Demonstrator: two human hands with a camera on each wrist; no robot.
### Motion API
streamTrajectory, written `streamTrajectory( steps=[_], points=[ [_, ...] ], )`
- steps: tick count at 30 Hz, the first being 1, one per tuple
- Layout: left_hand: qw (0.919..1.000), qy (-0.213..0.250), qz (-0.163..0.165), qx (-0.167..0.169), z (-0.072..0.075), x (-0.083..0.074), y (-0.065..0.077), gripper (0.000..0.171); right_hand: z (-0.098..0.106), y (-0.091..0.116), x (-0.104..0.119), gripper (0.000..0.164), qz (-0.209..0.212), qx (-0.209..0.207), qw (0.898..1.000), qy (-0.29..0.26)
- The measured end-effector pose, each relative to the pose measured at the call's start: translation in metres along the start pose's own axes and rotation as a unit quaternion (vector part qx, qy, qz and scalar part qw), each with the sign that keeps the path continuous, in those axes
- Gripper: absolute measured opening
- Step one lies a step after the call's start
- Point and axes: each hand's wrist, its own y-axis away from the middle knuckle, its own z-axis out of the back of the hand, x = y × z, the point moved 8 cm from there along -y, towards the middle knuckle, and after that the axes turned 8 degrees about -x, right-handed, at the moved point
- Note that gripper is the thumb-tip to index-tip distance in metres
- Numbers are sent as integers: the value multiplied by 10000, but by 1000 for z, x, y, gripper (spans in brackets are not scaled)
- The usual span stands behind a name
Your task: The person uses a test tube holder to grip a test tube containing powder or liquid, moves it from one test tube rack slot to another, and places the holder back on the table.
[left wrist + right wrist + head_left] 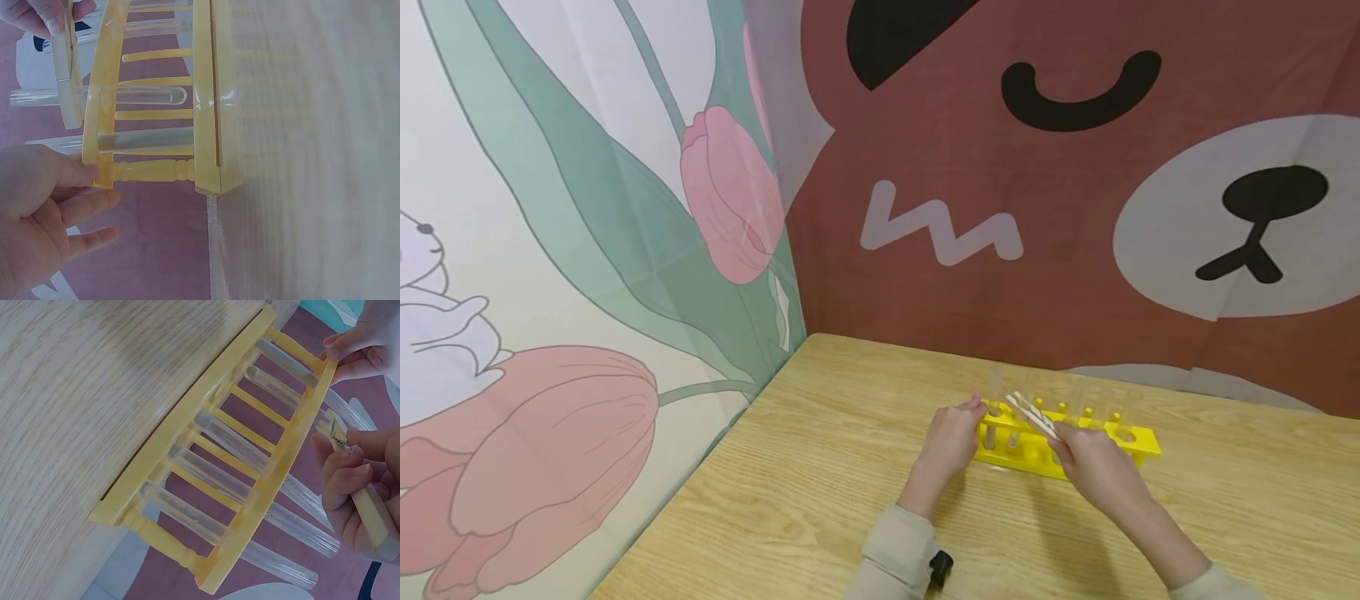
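Note:
A yellow test tube rack [1026, 461] stands on the table, holding several clear test tubes [209, 515]. My left hand [951, 442] pinches the left end of its upper plate between thumb and index finger, the other fingers extended, as the left wrist view shows. In my right hand [1101, 467] is a wooden test tube clamp [1032, 417], gripped near its spring end. Its far end lies across the second test tube [147, 95] from the left, just above the upper plate. That tube's rounded bottom hangs short of the rack's base [205, 125]. The leftmost tube [150, 139] looks greyish.
The wooden table [775, 467] reaches back to a printed cloth wall [925, 308] close behind the rack. Another patterned cloth [587, 250] rises along the table's left edge. A small black object [941, 567] shows by my left sleeve.

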Motion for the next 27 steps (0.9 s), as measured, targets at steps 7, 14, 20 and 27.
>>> streamTrajectory(
  steps=[7,14,20,27],
  points=[
    [9999,-60,-63,-79,0,0,0,25,-1,0,0,12,-25,33,10000,-13],
    [9999,-50,-70,-100,0,0,0,25,-2,0,-1,13,-49,32,10000,-67],
    [9997,-13,-138,-217,2,-1,0,24,-3,0,-1,14,-35,9,10000,-46],
    [9999,-9,-48,-108,1,0,0,25,-4,-2,-2,14,-88,71,9999,-23]
  ],
)
